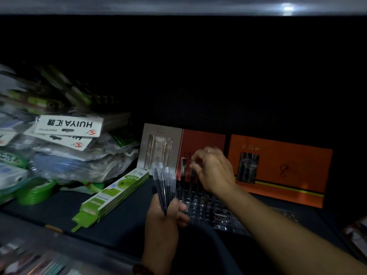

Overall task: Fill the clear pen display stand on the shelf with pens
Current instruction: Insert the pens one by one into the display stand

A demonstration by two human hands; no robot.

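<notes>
left hand [163,215] has its fingers [181,207] clenched round a bunch of pens [164,181] just left of the clear stand [200,204] on the shelf [123,225], right hand [214,171] pinching one pen [192,174] upright over the stand's back row, beside a second pen [183,169] stood in it.

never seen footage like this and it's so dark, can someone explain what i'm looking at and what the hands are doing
There is no machine here: this is one picture from a camera worn on a person's head, looking down at their own two hands at a dim shelf. The left hand grips a bundle of pens. The right hand has its fingers pinching the top of a single pen, standing it in the clear pen stand, beside another pen already upright there. Behind stand orange gift boxes; to the left lie a flat green box and a pile of stationery packets.
</notes>
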